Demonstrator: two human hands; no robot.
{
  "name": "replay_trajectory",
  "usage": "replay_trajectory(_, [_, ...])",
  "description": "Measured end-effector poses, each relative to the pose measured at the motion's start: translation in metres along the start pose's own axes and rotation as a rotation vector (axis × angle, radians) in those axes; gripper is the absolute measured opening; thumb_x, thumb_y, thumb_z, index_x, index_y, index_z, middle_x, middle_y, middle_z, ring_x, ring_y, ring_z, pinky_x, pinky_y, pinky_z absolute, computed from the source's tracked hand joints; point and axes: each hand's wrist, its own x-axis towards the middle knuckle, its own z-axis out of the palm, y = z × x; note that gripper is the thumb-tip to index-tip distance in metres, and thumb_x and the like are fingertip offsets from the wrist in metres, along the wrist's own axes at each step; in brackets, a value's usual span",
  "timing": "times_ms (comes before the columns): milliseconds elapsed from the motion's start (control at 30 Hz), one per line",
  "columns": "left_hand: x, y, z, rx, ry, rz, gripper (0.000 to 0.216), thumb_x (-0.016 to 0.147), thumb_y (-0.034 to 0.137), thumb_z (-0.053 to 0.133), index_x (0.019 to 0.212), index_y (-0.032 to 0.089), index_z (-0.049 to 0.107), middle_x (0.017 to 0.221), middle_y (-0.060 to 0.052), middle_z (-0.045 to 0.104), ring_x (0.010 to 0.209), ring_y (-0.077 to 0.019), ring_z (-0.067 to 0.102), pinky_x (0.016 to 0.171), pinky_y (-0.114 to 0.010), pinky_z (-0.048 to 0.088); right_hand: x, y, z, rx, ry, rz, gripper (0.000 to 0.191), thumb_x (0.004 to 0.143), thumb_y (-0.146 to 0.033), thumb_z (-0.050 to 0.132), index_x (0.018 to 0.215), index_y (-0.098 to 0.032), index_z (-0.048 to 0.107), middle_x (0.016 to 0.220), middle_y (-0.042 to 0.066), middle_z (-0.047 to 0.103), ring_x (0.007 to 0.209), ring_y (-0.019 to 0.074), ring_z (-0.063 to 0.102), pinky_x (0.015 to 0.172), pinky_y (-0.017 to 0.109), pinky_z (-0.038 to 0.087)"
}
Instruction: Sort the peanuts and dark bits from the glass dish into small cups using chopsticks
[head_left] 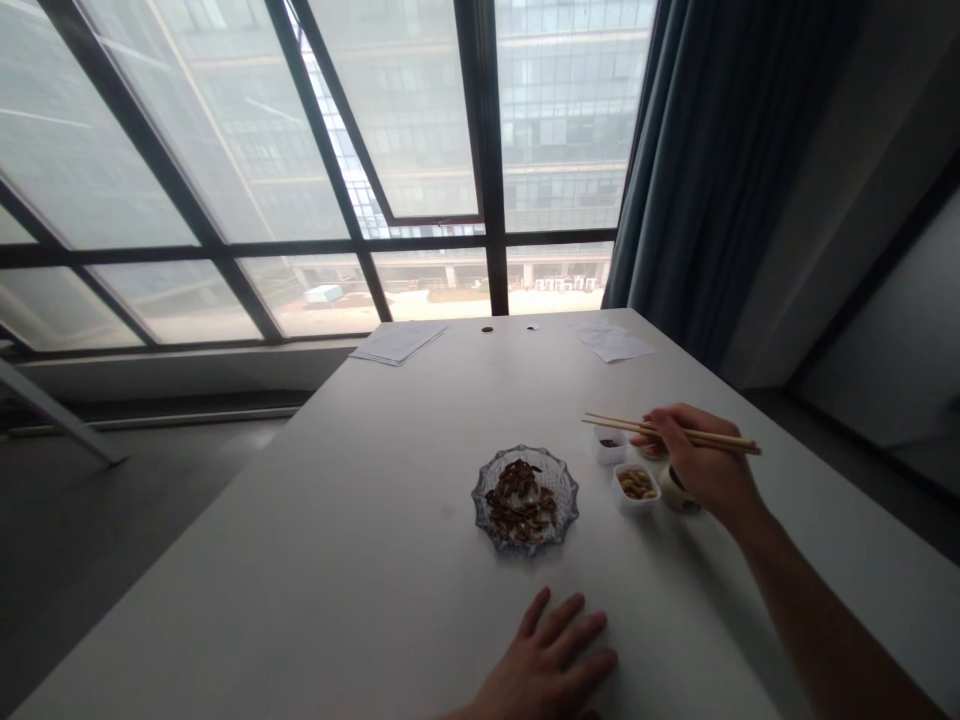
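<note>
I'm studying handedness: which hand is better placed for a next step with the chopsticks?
Probably the right hand: it grips the chopsticks, near the small containers. The left hand, fingers spread, holds nothing visible.

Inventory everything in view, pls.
Table: 1, white, foreground
Bowl: 1, clear, on table
Flakes: many, brown, in bowl
Tubs: 2, whitish, right of bowl
Bits: several, tan, nearer tub; dark, farther tub
Container: 1, pale, beside tubs
Chopsticks: 2, tan, in right hand
Papers: several, white, far corners
Spots: 2, dark/white, far end
Windows: several, pale, ahead
Building: 1, pale, outside
Curtain: 1, blue, right
Bar: 1, grey, left
Floor: 1, grey, below
Left hand: 1, bare, bottom centre
Right hand: 1, bare, right
</note>
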Motion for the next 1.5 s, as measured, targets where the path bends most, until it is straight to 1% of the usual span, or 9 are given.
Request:
replay_trajectory(233, [-0.002, -0.004, 0.006, 0.064, 0.049, 0.036, 0.041, 0.107, 0.056, 0.062, 0.139, 0.031, 0.064, 0.157, 0.000, 0.052, 0.144, -0.0268, 0.047, 0.126, -0.050, 0.024, -0.022, 0.011, 0.034, 0.175, -0.058, 0.082, 0.044, 0.087, -0.061, 0.076, 0.087, -0.017, 0.075, 0.074, 0.010, 0.081, 0.059, 0.0225, 0.079, 0.055, 0.027, 0.065])
replay_trajectory(333, [-0.002, -0.004, 0.009, 0.064, 0.057, 0.039, 0.039, 0.108, 0.053, 0.062, 0.140, 0.031, 0.063, 0.157, 0.000, 0.052, 0.145, -0.0262, 0.046, 0.127, -0.050, 0.022, -0.042, 0.026, 0.045, 0.218, -0.093, 0.081, 0.041, 0.090, -0.058, 0.074, 0.087, -0.017, 0.075, 0.076, 0.009, 0.082, 0.065, 0.0229, 0.080, 0.059, 0.028, 0.067])
replay_trajectory(500, [0.000, -0.005, 0.009, -0.005, 0.042, 0.020, 0.042, 0.105, 0.054, 0.064, 0.140, 0.030, 0.063, 0.156, 0.000, 0.054, 0.145, -0.0272, 0.046, 0.127, -0.051, 0.022, -0.082, 0.049, 0.045, 0.257, -0.057, 0.109, 0.038, 0.091, -0.055, 0.075, 0.087, -0.016, 0.077, 0.078, 0.011, 0.082, 0.069, 0.0253, 0.081, 0.060, 0.030, 0.068])
replay_trajectory(600, [0.001, -0.005, 0.006, -0.047, 0.003, 0.008, 0.043, 0.104, 0.051, 0.066, 0.141, 0.029, 0.062, 0.157, -0.001, 0.053, 0.146, -0.0279, 0.045, 0.126, -0.051, 0.025, -0.094, 0.056, 0.040, 0.302, -0.004, 0.139, 0.040, 0.089, -0.055, 0.078, 0.087, -0.016, 0.078, 0.079, 0.012, 0.082, 0.071, 0.0274, 0.082, 0.061, 0.032, 0.069])
replay_trajectory(767, [0.001, -0.004, 0.006, -0.076, -0.005, -0.006, 0.041, 0.108, 0.051, 0.058, 0.143, 0.029, 0.060, 0.159, 0.001, 0.050, 0.147, -0.0275, 0.043, 0.126, -0.053, 0.025, -0.100, 0.062, 0.041, 0.404, 0.075, 0.188, 0.039, 0.084, -0.054, 0.083, 0.087, -0.015, 0.080, 0.084, 0.013, 0.083, 0.078, 0.0307, 0.083, 0.064, 0.034, 0.070])
replay_trajectory(1000, [0.001, -0.009, 0.011, 0.002, 0.072, 0.045, 0.041, 0.111, 0.054, 0.052, 0.141, 0.029, 0.062, 0.158, 0.001, 0.052, 0.145, -0.0271, 0.046, 0.127, -0.051, 0.020, -0.115, 0.067, 0.055, 0.512, -0.043, 0.292, 0.049, 0.086, -0.060, 0.079, 0.092, -0.013, 0.083, 0.093, 0.017, 0.083, 0.088, 0.0339, 0.082, 0.078, 0.040, 0.071])
replay_trajectory(1167, [0.001, -0.011, 0.012, 0.040, 0.110, 0.066, 0.040, 0.111, 0.055, 0.054, 0.139, 0.029, 0.063, 0.157, 0.000, 0.053, 0.144, -0.0268, 0.047, 0.127, -0.050, 0.019, -0.121, 0.066, 0.062, 0.505, -0.011, 0.296, 0.051, 0.084, -0.062, 0.080, 0.093, -0.012, 0.083, 0.094, 0.018, 0.083, 0.087, 0.0347, 0.082, 0.073, 0.039, 0.071])
replay_trajectory(1333, [0.002, -0.010, 0.012, 0.025, 0.082, 0.062, 0.043, 0.106, 0.054, 0.062, 0.141, 0.028, 0.061, 0.155, -0.002, 0.055, 0.143, -0.0285, 0.049, 0.126, -0.051, 0.025, -0.126, 0.070, 0.067, 0.464, -0.007, 0.266, 0.048, 0.086, -0.061, 0.079, 0.091, -0.013, 0.081, 0.091, 0.016, 0.083, 0.083, 0.0330, 0.083, 0.068, 0.036, 0.071])
replay_trajectory(1500, [0.004, -0.004, 0.007, -0.086, -0.009, 0.002, 0.046, 0.104, 0.050, 0.064, 0.144, 0.028, 0.058, 0.157, -0.002, 0.052, 0.146, -0.0310, 0.045, 0.124, -0.056, 0.029, -0.116, 0.067, 0.066, 0.414, -0.044, 0.207, 0.042, 0.091, -0.056, 0.076, 0.099, -0.015, 0.082, 0.102, 0.015, 0.083, 0.095, 0.0326, 0.081, 0.080, 0.040, 0.071])
